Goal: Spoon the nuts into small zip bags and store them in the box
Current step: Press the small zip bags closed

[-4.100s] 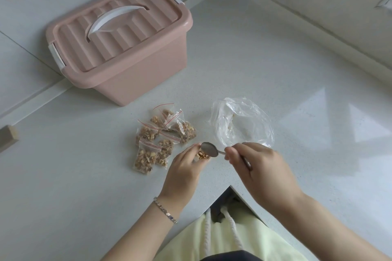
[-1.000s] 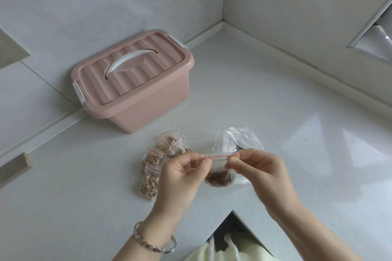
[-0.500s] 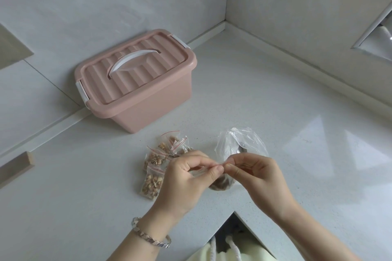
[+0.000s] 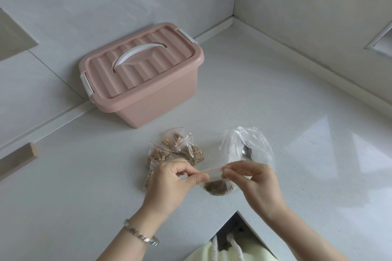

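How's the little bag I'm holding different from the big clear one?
The small zip bag has a red-lined top, pinched by the left hand and right hand, and holds nuts. The large clear bag lies crumpled on the counter, a spoon showing through it. Both are transparent plastic.

We list one silver bracelet [image 4: 141,232] of flat links on our left wrist, and one pale yellow-green garment [image 4: 199,255] at our waist with two white twisted drawcords [image 4: 234,247].
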